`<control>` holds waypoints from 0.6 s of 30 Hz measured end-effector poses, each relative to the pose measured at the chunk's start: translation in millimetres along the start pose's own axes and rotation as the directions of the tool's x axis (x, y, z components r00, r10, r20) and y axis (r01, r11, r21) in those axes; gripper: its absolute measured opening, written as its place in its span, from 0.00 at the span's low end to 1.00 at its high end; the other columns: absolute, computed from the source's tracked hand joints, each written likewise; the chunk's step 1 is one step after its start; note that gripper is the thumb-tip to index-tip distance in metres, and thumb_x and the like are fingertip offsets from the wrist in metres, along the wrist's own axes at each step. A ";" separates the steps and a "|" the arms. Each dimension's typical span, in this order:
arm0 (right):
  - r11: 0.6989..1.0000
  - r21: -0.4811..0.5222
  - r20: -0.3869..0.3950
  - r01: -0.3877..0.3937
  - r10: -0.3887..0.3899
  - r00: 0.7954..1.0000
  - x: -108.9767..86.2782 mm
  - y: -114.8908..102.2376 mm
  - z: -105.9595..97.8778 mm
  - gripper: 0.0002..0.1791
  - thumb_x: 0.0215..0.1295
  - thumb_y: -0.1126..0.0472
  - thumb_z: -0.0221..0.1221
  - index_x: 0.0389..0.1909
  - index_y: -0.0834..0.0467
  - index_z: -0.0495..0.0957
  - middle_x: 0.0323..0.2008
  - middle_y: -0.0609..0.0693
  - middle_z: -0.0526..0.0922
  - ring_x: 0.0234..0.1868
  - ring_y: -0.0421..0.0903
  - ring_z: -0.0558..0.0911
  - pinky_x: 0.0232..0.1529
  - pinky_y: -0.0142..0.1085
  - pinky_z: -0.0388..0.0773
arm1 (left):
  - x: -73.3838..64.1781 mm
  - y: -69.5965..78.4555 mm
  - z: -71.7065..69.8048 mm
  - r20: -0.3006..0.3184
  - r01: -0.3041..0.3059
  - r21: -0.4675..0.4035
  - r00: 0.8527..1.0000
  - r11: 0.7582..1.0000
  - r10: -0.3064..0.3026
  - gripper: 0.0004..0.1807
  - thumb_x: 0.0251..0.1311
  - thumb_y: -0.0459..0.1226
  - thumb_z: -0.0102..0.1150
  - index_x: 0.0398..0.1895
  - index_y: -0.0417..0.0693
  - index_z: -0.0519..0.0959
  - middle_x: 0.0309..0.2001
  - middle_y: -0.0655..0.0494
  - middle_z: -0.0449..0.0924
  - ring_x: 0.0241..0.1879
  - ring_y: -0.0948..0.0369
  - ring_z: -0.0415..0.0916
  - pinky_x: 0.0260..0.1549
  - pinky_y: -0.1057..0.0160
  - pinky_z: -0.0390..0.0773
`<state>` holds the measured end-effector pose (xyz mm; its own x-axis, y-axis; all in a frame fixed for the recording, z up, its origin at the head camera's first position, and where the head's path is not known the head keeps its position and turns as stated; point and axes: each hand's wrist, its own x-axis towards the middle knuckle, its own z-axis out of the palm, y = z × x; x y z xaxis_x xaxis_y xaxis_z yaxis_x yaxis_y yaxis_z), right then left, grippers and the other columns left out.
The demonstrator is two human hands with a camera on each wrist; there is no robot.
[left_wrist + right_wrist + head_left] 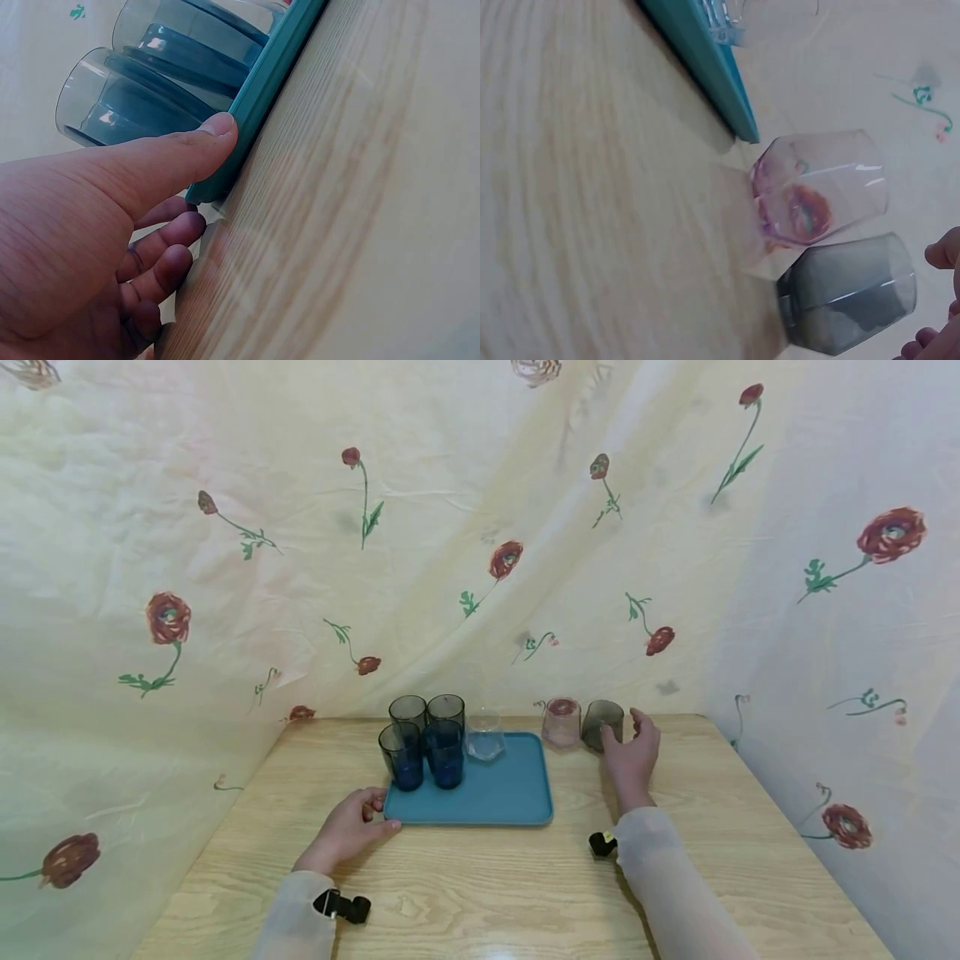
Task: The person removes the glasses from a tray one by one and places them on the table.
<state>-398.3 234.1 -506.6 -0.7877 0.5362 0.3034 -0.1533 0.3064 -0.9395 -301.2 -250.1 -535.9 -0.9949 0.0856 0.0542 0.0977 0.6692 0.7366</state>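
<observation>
My left hand [348, 831] holds the front left corner of a blue tray [510, 793]. Its thumb lies along the front edge, and the other fingers curl at the left side. Several tall dark tinted glasses [402, 756] stand grouped on the tray's left part, with a clear glass [486, 743] beside them near the back edge. To the right of the tray, my right hand [632, 760] is spread at a short grey glass [600, 724]. In the right wrist view the thumb stands apart from this glass [847, 292]. Left of it is a pink glass [561, 722].
The wooden table [465, 893] carries everything. A pale cloth [435, 568] with printed red flowers hangs close behind the glasses and along both sides. Both short glasses stand near the table's back edge.
</observation>
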 end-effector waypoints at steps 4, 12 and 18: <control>0.999 0.037 -0.010 0.029 -0.028 1.000 -1.5 -12.7 0.4 0.34 0.68 0.62 0.68 0.73 0.57 0.69 0.69 0.58 0.66 0.71 0.57 0.63 0.70 0.54 0.62 | 1.2 -0.6 0.9 0.001 -0.010 0.003 1.000 1.000 0.010 0.34 0.58 0.47 0.79 0.66 0.48 0.79 0.44 0.58 0.75 0.40 0.58 0.67 0.41 0.55 0.69; 0.992 0.098 0.016 0.073 -0.075 0.997 -4.1 -36.9 8.4 0.33 0.65 0.66 0.67 0.71 0.59 0.71 0.68 0.60 0.68 0.70 0.60 0.66 0.72 0.53 0.61 | 1.0 -2.0 2.8 0.005 -0.019 -0.002 1.000 1.000 0.019 0.35 0.58 0.48 0.79 0.67 0.47 0.79 0.44 0.58 0.75 0.39 0.58 0.67 0.40 0.55 0.69; 0.989 0.137 0.093 0.061 -0.075 0.993 -9.0 -48.6 18.9 0.33 0.67 0.63 0.69 0.72 0.57 0.70 0.69 0.57 0.69 0.71 0.58 0.67 0.72 0.53 0.62 | -2.0 1.5 0.3 -0.001 -0.016 -0.009 1.000 1.000 0.016 0.35 0.59 0.46 0.79 0.68 0.46 0.78 0.44 0.57 0.75 0.40 0.58 0.67 0.40 0.55 0.69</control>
<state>-395.0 199.6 -466.7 -0.8262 0.4363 0.3565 -0.2818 0.2279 -0.9320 -299.1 -249.1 -535.0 -0.9932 0.0955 0.0662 0.1130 0.6608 0.7420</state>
